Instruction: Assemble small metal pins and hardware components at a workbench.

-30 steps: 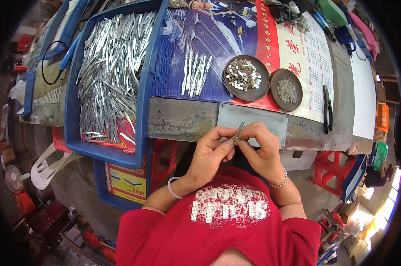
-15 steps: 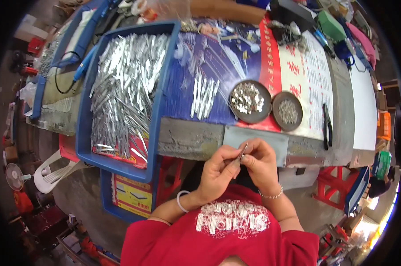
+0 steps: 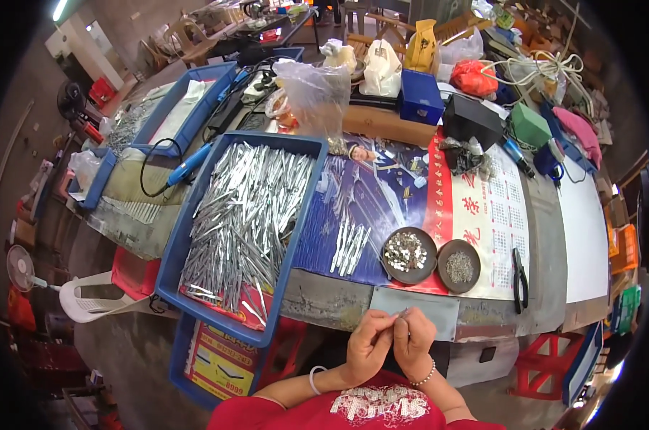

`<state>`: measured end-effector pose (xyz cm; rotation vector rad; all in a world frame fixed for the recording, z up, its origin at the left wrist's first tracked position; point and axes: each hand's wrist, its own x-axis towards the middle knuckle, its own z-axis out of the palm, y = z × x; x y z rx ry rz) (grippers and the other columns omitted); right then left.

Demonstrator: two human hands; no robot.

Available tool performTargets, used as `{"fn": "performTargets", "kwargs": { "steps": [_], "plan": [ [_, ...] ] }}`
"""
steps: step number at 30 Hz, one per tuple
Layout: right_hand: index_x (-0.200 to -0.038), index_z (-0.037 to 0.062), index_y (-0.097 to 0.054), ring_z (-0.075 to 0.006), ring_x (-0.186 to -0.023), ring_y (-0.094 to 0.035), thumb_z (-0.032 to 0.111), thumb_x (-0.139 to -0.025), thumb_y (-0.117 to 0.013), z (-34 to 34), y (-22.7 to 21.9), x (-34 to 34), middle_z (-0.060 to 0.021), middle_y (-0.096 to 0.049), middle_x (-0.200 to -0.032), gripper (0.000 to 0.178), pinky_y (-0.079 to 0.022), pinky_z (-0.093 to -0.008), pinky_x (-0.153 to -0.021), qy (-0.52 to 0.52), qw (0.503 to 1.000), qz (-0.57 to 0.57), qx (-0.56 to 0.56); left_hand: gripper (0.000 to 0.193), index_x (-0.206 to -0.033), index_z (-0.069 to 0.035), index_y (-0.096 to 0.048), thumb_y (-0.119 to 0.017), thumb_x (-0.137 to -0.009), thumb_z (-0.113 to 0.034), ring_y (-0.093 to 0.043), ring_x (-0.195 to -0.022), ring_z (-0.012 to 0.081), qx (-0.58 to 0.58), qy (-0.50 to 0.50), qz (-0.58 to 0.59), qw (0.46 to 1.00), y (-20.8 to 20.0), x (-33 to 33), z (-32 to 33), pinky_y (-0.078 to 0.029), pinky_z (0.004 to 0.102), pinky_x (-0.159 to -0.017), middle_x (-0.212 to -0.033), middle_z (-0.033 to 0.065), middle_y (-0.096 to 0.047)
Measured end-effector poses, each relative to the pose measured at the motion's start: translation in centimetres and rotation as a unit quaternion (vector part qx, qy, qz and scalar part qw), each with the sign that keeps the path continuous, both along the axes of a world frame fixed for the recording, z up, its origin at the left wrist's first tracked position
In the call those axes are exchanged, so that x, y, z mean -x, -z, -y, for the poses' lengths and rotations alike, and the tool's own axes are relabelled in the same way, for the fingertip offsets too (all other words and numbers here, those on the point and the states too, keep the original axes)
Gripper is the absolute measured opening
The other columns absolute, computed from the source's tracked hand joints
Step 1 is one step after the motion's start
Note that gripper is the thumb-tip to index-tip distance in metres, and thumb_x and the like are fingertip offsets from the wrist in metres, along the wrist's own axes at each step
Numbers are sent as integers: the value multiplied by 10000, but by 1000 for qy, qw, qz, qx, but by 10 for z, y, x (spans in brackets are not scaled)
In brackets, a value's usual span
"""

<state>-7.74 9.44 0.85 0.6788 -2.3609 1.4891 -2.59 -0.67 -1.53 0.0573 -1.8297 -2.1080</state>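
Note:
My left hand [image 3: 369,346] and my right hand [image 3: 414,344] meet in front of my chest, at the table's near edge. Both are closed, thumbs and fingertips pinched together around a small metal piece [image 3: 402,312]; only its tip shows between the fingers. Just beyond them stand a round dark dish [image 3: 409,279] of small shiny discs and a second dish [image 3: 457,289] of tiny metal parts. Left of these, several flat silver strips [image 3: 350,248] lie side by side on a blue poster [image 3: 324,215]. A blue tray [image 3: 168,283] heaped with loose metal strips [image 3: 245,215] is further left.
Black-handled pliers [image 3: 519,281] lie at the right. A grey plate [image 3: 439,315] rests at the near edge. Along the back are a cardboard strip [image 3: 389,127], a blue box [image 3: 420,97], a black box [image 3: 473,120] and bags. A blue corded tool [image 3: 188,166] sits beside the tray.
The view has tilted up, so the table and hands appear lower and more of the room shows. My hands stay together; the metal piece shows less between the fingers.

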Motion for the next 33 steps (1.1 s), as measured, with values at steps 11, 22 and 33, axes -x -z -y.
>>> {"fn": "performTargets", "kwargs": {
  "steps": [11,22,33],
  "plan": [
    [-689,15,-507,-270,-480,-472,143,-870,-572,-7,16,9,-125,-474,-619,231,-377,-342,-444,-64,996,-11,58,222,-1109,7,-577,-517,-900,53,-509,-766,77,-70,62,21,995,-7,0,0,-429,191,-643,-1006,60,-516],
    [-1099,58,-415,-87,-645,-435,-15,-727,-649,-24,5,27,-40,-443,-925,445,-376,-208,-523,65,991,20,113,207,-1127,14,-526,-499,-923,36,-491,-753,63,-172,124,39,976,-13,-7,1,-421,196,-643,-1023,49,-475],
    [-1103,25,-412,-105,-618,-448,-40,-730,-580,-10,1,12,-56,-505,-990,414,-391,-224,-544,33,943,249,220,163,-1058,-23,-502,-511,-913,52,-475,-743,39,-214,92,48,971,-17,-13,-2,-401,173,-632,-977,12,-486]
  ]
}}
